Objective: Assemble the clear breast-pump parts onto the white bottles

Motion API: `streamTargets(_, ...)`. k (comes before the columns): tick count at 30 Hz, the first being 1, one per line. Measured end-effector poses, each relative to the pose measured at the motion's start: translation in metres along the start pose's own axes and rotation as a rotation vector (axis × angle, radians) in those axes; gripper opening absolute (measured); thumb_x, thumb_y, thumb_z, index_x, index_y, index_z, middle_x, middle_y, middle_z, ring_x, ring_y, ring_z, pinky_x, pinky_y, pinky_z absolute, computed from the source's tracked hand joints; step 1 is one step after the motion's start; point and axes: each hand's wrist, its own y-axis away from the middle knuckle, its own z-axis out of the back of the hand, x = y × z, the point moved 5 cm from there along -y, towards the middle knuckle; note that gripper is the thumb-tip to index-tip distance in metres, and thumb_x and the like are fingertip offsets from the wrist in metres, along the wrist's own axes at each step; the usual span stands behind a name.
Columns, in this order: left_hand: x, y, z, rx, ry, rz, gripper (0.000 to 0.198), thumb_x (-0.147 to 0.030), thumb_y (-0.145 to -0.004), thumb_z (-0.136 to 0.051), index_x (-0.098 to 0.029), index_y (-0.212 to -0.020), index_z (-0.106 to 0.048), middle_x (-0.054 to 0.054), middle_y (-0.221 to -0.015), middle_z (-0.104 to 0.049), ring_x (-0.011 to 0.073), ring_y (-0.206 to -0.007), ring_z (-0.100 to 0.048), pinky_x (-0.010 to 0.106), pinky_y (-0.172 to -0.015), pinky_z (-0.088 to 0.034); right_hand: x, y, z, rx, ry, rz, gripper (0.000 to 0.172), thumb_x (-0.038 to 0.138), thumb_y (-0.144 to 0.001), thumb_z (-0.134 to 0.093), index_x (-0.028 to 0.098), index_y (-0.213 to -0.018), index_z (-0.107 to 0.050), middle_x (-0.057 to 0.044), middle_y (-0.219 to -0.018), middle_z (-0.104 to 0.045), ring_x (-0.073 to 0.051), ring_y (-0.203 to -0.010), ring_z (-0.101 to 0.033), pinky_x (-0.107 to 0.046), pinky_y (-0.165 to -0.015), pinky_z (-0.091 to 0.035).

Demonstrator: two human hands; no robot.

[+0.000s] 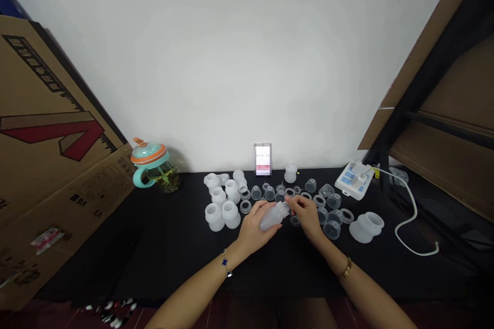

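My left hand (pixel 255 227) is wrapped round a white translucent baby bottle (pixel 272 217), which lies tilted with its neck toward the right. At that neck, the fingers of my right hand (pixel 305 212) pinch a clear nipple (pixel 286 205); its full shape is partly hidden by the fingertips. Behind and right of my hands lie several clear dome caps (pixel 332 230) and white collar rings (pixel 347 216). Left of them, several white open-necked bottles (pixel 215 217) stand in a cluster. A wider white bottle (pixel 366 227) leans on its side at the right.
A teal-lidded jug (pixel 156 167) stands at the back left beside a cardboard box (pixel 50 128). A phone (pixel 263 159) leans on the wall. At the right sits a power strip (pixel 354 180) with a white cable (pixel 415 205) trailing over the black table (pixel 173 247).
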Motion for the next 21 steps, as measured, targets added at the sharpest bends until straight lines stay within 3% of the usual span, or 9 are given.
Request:
streamTargets(8,-0.001,0.0004,0.0002,0.01,-0.005,0.002,0.051,-0.031,-0.083,-0.075,-0.024,-0.131,-0.058,0.011,-0.126,-0.062,0.0267,-0.114,-0.064,0.045,-0.1,-0.056,0.004,0.0014,0.0017,-0.02,0.016,0.023,0.052,0.057,-0.08,-0.071,0.022,-0.049,-0.05,0.003,-0.047,-0.046,-0.014,-0.048,-0.041,-0.029,-0.052,-0.033)
streamTargets(21,-0.0004,0.0012,-0.0009,0.007,-0.013,-0.003,0.051,-0.032,-0.084,-0.074,-0.025,-0.131,-0.058,0.011,-0.126,-0.063,0.0269,-0.112,-0.065,0.045,-0.098,-0.058,0.0092,0.0021,0.0022,-0.038,0.065,0.035,0.056,0.063,-0.08,-0.069,0.023,-0.047,-0.047,0.003,-0.045,-0.044,-0.014,-0.048,-0.04,-0.029,-0.05,-0.032)
